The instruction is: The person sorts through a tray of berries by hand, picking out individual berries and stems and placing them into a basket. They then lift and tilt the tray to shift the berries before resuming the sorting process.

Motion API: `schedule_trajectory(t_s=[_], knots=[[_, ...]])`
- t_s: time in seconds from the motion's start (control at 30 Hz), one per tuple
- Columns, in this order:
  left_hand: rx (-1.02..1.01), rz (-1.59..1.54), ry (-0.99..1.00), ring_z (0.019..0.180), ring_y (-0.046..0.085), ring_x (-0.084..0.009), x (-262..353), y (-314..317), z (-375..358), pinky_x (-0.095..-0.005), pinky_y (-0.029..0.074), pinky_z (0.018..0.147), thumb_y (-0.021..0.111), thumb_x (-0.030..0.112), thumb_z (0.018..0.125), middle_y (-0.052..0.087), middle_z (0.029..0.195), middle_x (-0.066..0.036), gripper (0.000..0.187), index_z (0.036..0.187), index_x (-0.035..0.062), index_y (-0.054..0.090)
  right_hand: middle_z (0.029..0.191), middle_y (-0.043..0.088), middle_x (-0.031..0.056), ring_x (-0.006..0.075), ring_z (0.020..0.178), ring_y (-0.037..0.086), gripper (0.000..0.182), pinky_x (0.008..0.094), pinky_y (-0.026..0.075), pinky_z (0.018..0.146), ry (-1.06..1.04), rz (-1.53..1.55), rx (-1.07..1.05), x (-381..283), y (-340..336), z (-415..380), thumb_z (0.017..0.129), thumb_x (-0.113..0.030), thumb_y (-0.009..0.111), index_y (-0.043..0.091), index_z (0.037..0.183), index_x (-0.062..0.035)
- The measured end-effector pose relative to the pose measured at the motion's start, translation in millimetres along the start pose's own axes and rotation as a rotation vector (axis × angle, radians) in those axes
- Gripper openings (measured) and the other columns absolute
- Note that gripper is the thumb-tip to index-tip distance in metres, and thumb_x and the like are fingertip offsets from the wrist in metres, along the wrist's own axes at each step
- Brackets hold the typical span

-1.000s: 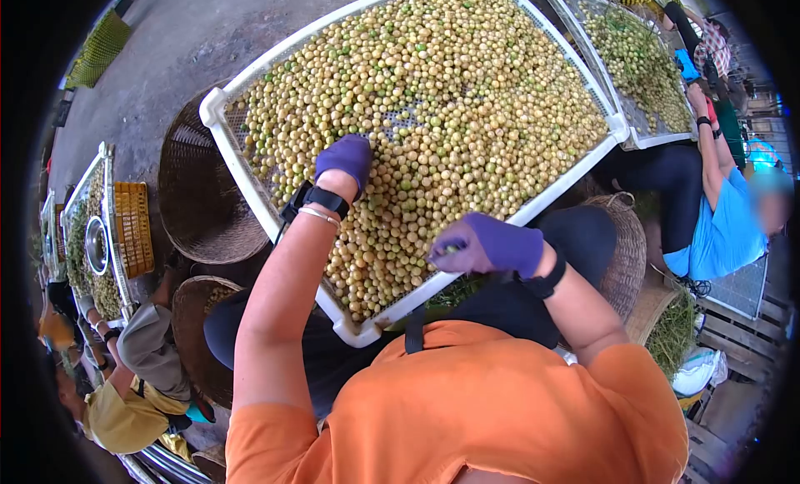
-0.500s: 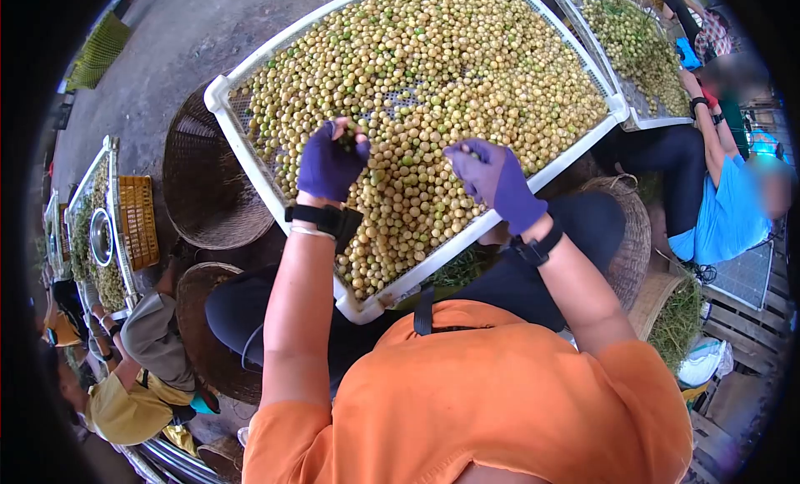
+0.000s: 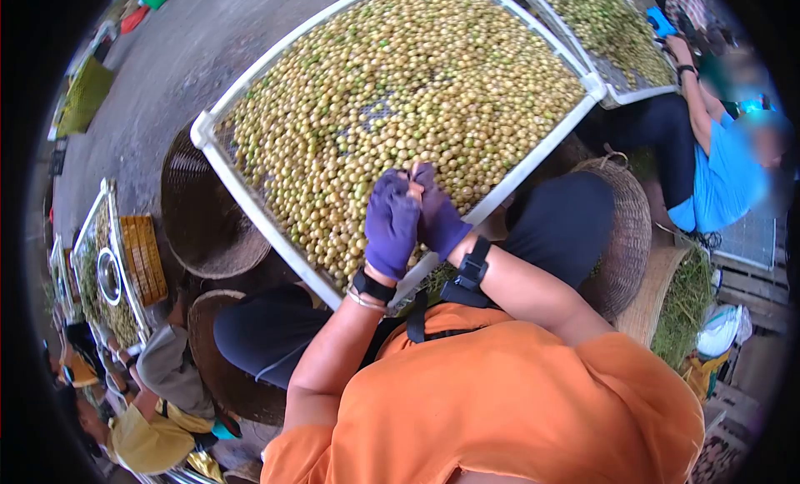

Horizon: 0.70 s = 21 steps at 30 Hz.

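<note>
Small round yellow-green fruits (image 3: 467, 92) cover a white-framed mesh tray (image 3: 267, 200) in front of me. My left hand (image 3: 392, 217), in a purple glove with bare fingertips, is over the tray's near part, its fingers closed. Against it is my right hand (image 3: 439, 213), gloved the same way and also closed. The fingertips of both hands meet, and whatever is between them is hidden. Dark mesh (image 3: 377, 113) shows through a thin patch among the fruits.
Woven baskets stand left (image 3: 208, 234) and right (image 3: 625, 242) of my knees. A second fruit tray (image 3: 617, 92) adjoins at upper right, near a co-worker in a blue shirt (image 3: 729, 180). At left are a yellow crate (image 3: 143, 259) and another person (image 3: 150, 430). Green stalks (image 3: 679, 313) lie at right.
My hands were apart over the tray; the left has moved right and nearer my body, the right to the left, and they now meet. The whole view has shifted slightly.
</note>
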State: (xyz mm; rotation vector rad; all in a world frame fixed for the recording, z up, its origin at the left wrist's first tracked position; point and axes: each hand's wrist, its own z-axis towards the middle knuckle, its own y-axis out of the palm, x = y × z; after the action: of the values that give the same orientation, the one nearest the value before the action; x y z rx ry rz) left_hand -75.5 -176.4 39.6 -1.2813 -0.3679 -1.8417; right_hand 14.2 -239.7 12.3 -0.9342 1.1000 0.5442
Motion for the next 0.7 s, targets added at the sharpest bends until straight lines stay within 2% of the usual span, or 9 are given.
schedule_trajectory(t_s=[0.03,0.1,0.17,0.3,0.37,0.43,0.53,0.67,0.7], knots=[[-0.032,-0.023,-0.155,0.111,0.05,-0.0285,19,2,-2,-0.0403,0.033,0.103,0.054,0.029,0.093,0.057,0.11,-0.012,0.028,0.102,0.0034,0.062,0.108,0.055,0.0101,0.0179,0.096,0.056,0.018,0.0317,0.047,0.082,-0.099,-0.082,-0.016,4,-1,1,0.095,-0.025,0.049,0.039,0.098,-0.0105],[-0.027,0.0,-0.093,0.116,0.047,-0.0285,36,13,-4,-0.0413,0.03,0.106,0.052,0.034,0.093,0.053,0.117,-0.014,0.035,0.107,0.0032,0.061,0.112,0.052,0.0076,0.0191,0.105,0.051,0.012,0.0358,0.043,0.094,0.177,0.777,-0.028,25,12,-1,0.096,-0.019,0.045,0.041,0.104,-0.0107],[-0.14,0.073,-0.023,0.128,0.04,-0.033,42,14,2,-0.0439,0.023,0.11,0.04,0.054,0.094,0.046,0.134,-0.017,0.06,0.119,0.0027,0.056,0.112,0.052,0.0069,0.0203,0.107,0.051,0.011,0.038,0.041,0.098,0.231,1.164,-0.01,25,11,-1,0.097,-0.018,0.043,0.043,0.104,-0.0104],[-0.273,0.113,0.064,0.137,0.029,-0.0356,54,20,8,-0.0456,0.018,0.113,0.037,0.063,0.091,0.038,0.144,-0.019,0.073,0.131,0.0023,0.05,0.088,0.053,0.0018,0.0174,0.088,0.057,0.014,0.0332,0.048,0.08,-0.045,0.393,0.07,-10,-28,-5,0.089,-0.011,0.058,0.053,0.101,-0.0067],[-0.307,0.018,0.119,0.137,0.029,-0.0348,64,22,11,-0.046,0.017,0.113,0.037,0.062,0.092,0.038,0.144,-0.018,0.073,0.13,0.0013,0.05,0.088,0.056,0.0022,0.0127,0.081,0.057,0.013,0.0274,0.049,0.07,0.063,0.44,0.029,-3,-51,-8,0.089,-0.011,0.057,0.058,0.101,-0.0061],[-0.327,0.001,0.151,0.138,0.029,-0.0332,68,18,17,-0.046,0.016,0.113,0.039,0.059,0.093,0.037,0.145,-0.017,0.07,0.13,0.0006,0.05,0.088,0.057,0.0027,0.0097,0.073,0.055,0.01,0.0245,0.045,0.06,0.263,0.616,0.01,-45,-107,-17,0.09,-0.011,0.055,0.058,0.099,-0.0057],[-0.22,-0.005,0.103,0.137,0.031,-0.0315,59,-2,25,-0.0462,0.016,0.114,0.047,0.046,0.095,0.041,0.142,-0.017,0.056,0.128,0.0005,0.051,0.083,0.057,0.0034,0.0057,0.059,0.05,0.011,0.0212,0.035,0.044,0.263,0.76,0.319,-91,-193,-46,0.093,-0.012,0.051,0.059,0.093,-0.0046],[-0.102,0.216,0.049,0.133,0.036,-0.0298,15,-62,37,-0.0416,0.026,0.11,0.045,0.037,0.098,0.041,0.141,-0.018,0.05,0.13,-0.0013,0.049,0.08,0.058,0.0025,0.0052,0.056,0.049,0.013,0.0192,0.038,0.045,0.295,0.2,0.773,-51,-290,-110,0.094,-0.014,0.053,0.061,0.1,-0.005],[-0.062,0.227,-0.023,0.133,0.036,-0.0295,-2,-80,36,-0.0402,0.026,0.11,0.044,0.033,0.098,0.042,0.14,-0.018,0.048,0.13,-0.0021,0.048,0.079,0.057,0.0015,0.006,0.06,0.05,0.013,0.0193,0.039,0.047,0.356,0.242,0.886,-41,-302,-126,0.094,-0.014,0.053,0.06,0.1,-0.0062]])
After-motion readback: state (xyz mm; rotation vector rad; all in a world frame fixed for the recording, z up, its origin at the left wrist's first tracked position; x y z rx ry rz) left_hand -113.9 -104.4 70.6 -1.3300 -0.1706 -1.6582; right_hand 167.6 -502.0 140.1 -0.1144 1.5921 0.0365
